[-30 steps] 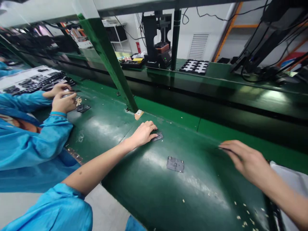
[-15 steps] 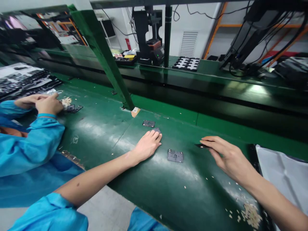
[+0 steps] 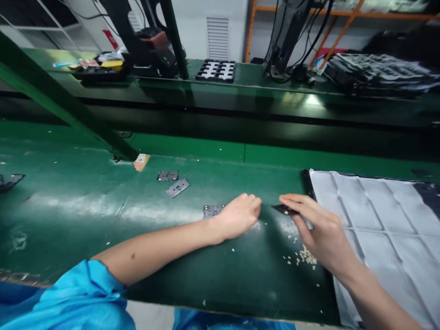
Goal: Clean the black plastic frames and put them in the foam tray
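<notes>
"What's in the right hand (image 3: 318, 227)?"
"A thin dark piece (image 3: 282, 209), left of the white-lined tray (image 3: 381, 233)."
"And the left hand (image 3: 240, 214)?"
"Curled, partly hiding a gray plate (image 3: 211, 211). Two more plates (image 3: 178, 188) lie farther left; pale chips (image 3: 307, 256) lie on the near side of the dark piece."

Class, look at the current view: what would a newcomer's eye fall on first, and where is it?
Probably the two bare hands over the green bench: the right hand pinching a small dark piece, the left hand just across from it. Next, the big pale tray filling the right side, and the scatter of tiny beige bits between tray and left hand.
</notes>
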Action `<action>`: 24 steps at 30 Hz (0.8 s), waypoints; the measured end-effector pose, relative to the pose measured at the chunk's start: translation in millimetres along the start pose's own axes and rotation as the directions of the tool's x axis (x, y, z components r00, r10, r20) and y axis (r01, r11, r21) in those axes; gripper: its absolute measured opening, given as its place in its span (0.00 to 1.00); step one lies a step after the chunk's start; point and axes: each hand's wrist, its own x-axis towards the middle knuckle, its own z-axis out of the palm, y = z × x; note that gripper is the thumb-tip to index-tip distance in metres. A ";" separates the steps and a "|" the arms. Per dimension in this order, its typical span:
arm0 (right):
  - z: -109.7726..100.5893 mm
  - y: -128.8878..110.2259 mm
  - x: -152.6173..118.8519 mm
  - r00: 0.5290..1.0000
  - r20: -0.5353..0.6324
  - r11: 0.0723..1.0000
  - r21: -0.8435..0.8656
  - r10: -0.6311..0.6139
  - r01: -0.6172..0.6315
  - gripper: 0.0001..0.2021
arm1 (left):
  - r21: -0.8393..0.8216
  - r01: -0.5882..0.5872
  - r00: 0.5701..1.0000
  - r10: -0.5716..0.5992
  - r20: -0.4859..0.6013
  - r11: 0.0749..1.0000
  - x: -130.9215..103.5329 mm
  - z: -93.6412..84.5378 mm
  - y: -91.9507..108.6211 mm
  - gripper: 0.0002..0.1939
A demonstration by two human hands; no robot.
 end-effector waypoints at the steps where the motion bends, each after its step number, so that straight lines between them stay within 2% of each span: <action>1: 1.2 -6.0 -8.1 1.000 0.005 1.000 -0.004 -0.009 0.009 0.20 | -0.020 -0.038 0.999 0.038 -0.004 0.999 5.3 3.2 11.8 0.12; 4: 8.6 -25.1 -33.2 1.000 -0.028 1.000 0.004 -0.011 0.011 0.25 | -0.137 -0.053 0.998 0.049 -0.031 0.989 10.0 9.1 34.6 0.09; 7: 17.5 -39.4 -54.2 0.988 -0.148 0.999 0.015 0.037 -0.036 0.23 | -0.329 0.022 1.000 -0.027 -0.011 0.944 2.3 6.9 40.2 0.07; 10: 25.0 -46.8 -65.5 0.972 -0.233 0.999 0.018 0.041 -0.038 0.19 | -0.474 0.131 0.991 -0.129 0.038 0.871 -17.8 -2.3 39.6 0.10; 12: 30.1 -49.7 -67.0 0.959 -0.284 1.000 0.009 0.016 -0.014 0.18 | -0.588 0.188 0.979 -0.201 0.044 0.787 -37.6 -11.3 40.1 0.18; 14: 36.3 -52.2 -64.5 0.941 -0.337 1.000 0.003 0.010 -0.009 0.18 | -0.717 0.235 0.962 -0.262 0.076 0.657 -59.0 -21.9 42.2 0.24; 15: 40.0 -53.3 -62.4 0.933 -0.359 1.000 0.002 0.005 -0.004 0.17 | -0.783 0.250 0.956 -0.272 0.107 0.570 -68.5 -27.2 44.0 0.24; 18: 52.1 -56.3 -55.7 0.916 -0.399 0.999 0.023 -0.031 0.043 0.15 | -0.940 0.238 0.959 -0.216 0.186 0.246 -86.2 -37.8 51.7 0.17; 20: 59.0 -57.6 -53.0 0.915 -0.400 0.995 0.052 -0.059 0.087 0.15 | -0.975 0.216 0.949 -0.248 0.196 0.055 -87.9 -37.2 56.6 0.14; 22: 63.0 -58.5 -52.6 0.928 -0.371 0.994 0.083 -0.037 0.072 0.16 | -0.978 0.202 0.913 -0.351 0.208 -0.053 -85.5 -31.2 59.9 0.15; 24: 64.3 -61.3 -54.8 0.937 -0.331 0.982 0.182 0.109 -0.050 0.19 | -0.976 0.186 0.875 -0.433 0.216 -0.111 -83.3 -23.8 62.9 0.18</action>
